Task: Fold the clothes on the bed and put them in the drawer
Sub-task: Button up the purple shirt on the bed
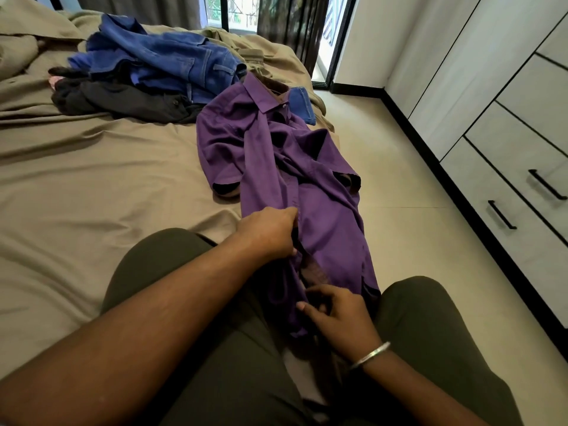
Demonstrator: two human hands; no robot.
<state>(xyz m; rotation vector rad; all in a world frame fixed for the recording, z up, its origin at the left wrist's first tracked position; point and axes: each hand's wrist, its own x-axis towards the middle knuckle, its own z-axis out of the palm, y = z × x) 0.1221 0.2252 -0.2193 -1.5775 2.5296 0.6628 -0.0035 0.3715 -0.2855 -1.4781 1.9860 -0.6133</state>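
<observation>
Purple shirt [285, 167]: spread from the bed [92, 179] edge down onto the lap, hem hidden between the legs.
Left hand [270, 232]: front placket gripped, fingertips buried in cloth.
Right hand [335, 315]: lower edge pinched.
Blue jeans [159, 59]: heaped behind, partly overlapped.
Drawers [522, 179]: cut off at right.

Left hand [270, 232]: fingertips buried in the purple shirt [276, 167], so the grip itself is unseen. Right hand [335, 315]: fingers curl at the shirt's lower edge, contact unclear. Shirt hem lost in shadow between the knees. Black garment [123, 103] partly covered by blue jeans [159, 63]; its type cannot be told. Bed [92, 179] cut by the left edge; drawers [522, 186] cut by the right edge.
</observation>
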